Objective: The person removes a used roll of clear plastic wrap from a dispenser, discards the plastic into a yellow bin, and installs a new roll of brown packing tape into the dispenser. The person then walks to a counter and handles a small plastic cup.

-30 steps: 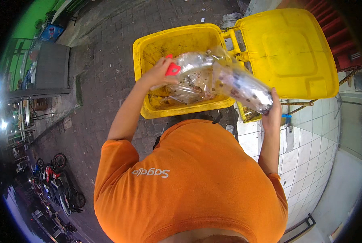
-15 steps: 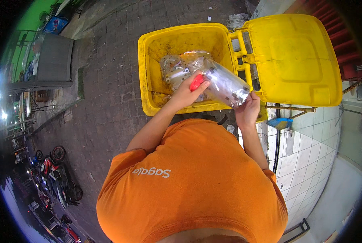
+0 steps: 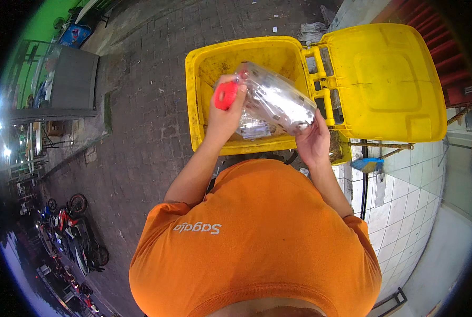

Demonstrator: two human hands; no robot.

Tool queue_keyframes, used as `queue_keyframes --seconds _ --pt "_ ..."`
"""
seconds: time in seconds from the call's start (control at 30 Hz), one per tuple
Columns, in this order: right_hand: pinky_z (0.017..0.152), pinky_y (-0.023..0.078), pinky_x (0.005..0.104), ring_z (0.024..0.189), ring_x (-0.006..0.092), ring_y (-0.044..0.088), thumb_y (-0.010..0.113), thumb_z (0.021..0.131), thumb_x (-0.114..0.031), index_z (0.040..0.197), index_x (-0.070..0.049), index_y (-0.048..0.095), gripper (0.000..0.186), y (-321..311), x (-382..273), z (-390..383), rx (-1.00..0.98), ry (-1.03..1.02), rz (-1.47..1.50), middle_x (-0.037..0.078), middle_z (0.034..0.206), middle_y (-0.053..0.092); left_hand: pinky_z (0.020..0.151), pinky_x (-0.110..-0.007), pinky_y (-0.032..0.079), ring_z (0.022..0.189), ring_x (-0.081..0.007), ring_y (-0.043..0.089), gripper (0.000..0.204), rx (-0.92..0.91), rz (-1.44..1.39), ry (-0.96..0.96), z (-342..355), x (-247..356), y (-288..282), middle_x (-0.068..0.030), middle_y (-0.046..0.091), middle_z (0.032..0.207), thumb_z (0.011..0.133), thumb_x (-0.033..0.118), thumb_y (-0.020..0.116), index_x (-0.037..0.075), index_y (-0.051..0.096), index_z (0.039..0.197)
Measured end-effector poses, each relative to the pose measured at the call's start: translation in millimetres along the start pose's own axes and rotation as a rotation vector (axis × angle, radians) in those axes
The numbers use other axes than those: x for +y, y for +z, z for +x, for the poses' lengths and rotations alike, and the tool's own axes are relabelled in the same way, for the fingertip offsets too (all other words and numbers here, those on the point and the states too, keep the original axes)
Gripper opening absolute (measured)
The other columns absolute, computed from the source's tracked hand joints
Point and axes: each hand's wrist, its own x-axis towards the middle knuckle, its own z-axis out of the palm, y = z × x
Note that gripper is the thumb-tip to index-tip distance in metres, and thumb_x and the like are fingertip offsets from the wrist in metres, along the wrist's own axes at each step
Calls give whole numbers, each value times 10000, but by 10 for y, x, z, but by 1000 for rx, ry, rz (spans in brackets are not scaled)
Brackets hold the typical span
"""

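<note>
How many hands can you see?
2: the left hand grips a red object over the yellow bin; the right hand touches the clear plastic.

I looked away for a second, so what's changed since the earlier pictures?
The right hand moved left, bringing the clear plastic item further over the yellow bin; the left hand swung right, then back left. Nothing was visibly let go: the left hand kept the red piece. The bin's lid stayed open.
</note>
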Motion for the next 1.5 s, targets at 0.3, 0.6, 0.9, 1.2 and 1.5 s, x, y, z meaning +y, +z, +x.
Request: queue_keyframes --seconds 0.3,0.6,0.9,1.2,1.5 --pt "974 447 335 1132 146 567 536 1037 -353 1276 -3 584 426 -49 106 -1 -164 -171 -1044 73 1243 623 759 -336 574 926 -150 651 262 -117 -728 -443 340 84 -481 -46 650 1072 974 154 653 99 561 1213" --pt "1013 466 394 1161 226 596 500 1044 -434 1306 41 537 544 115 -24 -527 415 -569 -354 127 1271 614 760 -356 581 882 -175 671 235 -92 -319 -443 1264 -1006 -1283 -58 672 1052 1002 210 609 86 567 1197" --pt "980 456 419 1141 250 596 595 998 -368 1256 -18 581 435 -340 -277 -1427 800 -773 -270 115 1234 626 592 -329 525 741 -117 605 251 -260 209 -433 1719 -2154 -1132 -44 629 826 1002 251 579 99 577 1201" --pt "1101 402 445 1223 282 556 573 963 -339 1324 -7 517 493 -177 -420 -2543 593 -941 -72 138 1320 586 946 -470 512 1146 -377 632 461 -665 1301 123 1585 -1706 -1181 -173 643 1266 931 433 620 177 546 1307" --pt "925 470 350 1073 184 599 640 973 -420 1203 31 625 506 24 483 -1391 658 -633 -605 121 1185 655 910 -418 509 1133 -292 631 626 -1268 923 77 1580 -837 -1094 -128 664 1221 871 524 717 100 578 1310"
